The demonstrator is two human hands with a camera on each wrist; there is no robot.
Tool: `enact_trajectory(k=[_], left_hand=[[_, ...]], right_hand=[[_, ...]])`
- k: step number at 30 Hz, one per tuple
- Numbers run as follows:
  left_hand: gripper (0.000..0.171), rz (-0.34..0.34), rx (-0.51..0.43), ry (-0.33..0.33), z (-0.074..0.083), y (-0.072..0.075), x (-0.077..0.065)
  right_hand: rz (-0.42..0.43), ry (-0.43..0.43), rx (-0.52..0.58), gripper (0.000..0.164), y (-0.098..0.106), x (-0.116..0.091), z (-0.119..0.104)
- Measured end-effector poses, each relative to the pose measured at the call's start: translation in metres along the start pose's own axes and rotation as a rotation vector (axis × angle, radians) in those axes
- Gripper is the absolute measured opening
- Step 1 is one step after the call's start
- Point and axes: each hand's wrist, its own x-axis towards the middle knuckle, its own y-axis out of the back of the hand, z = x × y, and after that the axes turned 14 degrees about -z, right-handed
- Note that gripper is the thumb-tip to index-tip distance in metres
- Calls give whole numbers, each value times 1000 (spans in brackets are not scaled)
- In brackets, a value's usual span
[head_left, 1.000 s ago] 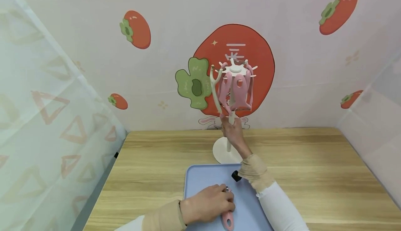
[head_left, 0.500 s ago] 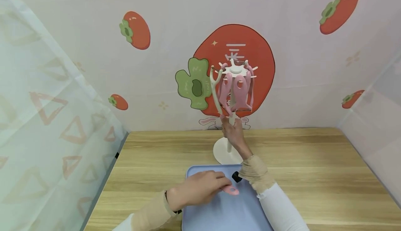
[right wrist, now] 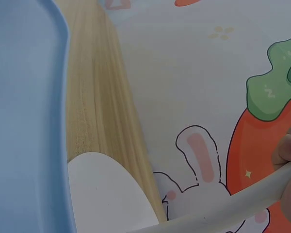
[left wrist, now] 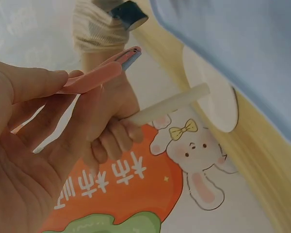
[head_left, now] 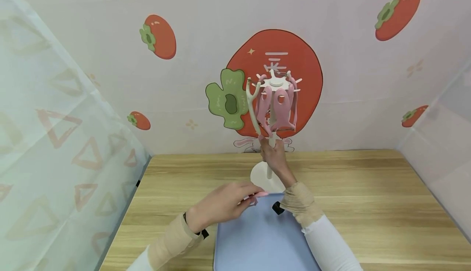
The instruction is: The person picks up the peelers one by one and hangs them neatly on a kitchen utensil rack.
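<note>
My left hand [head_left: 224,205] pinches a small pink peeler [left wrist: 99,80] between thumb and fingers, above the far edge of the blue tray. Its metal end points away from the thumb in the left wrist view. My right hand [head_left: 274,154] grips the white pole [head_left: 270,173] of an upright utensil stand, below its hooks. Several pink tools [head_left: 282,107] with holed handles hang from the stand's white top ring [head_left: 276,82]. A white forked piece [head_left: 252,103] is at its left side; I cannot tell how it is held.
The blue tray [head_left: 265,238] lies on the wooden table [head_left: 176,181], in front of the stand's round white base [head_left: 259,177]. Behind the table rises a cloth wall [head_left: 206,30] printed with red fruits and a rabbit.
My left hand has lifted the pink peeler off the tray, turned it and moved it forward towards the stand. My right hand keeps its grip on the pole.
</note>
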Motion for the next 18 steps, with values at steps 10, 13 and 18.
enact_trajectory(k=[10,13,18], left_hand=[[25,164,-188,-44,-1,27,4],[23,234,-206,-56,-2,37,7],[23,346,-181,-70,-6,54,8]], right_hand=[[-6,6,-18,56,0,0,-1],[5,-7,-35,56,1,1,-1],[25,-40,-41,53,1,1,-2]])
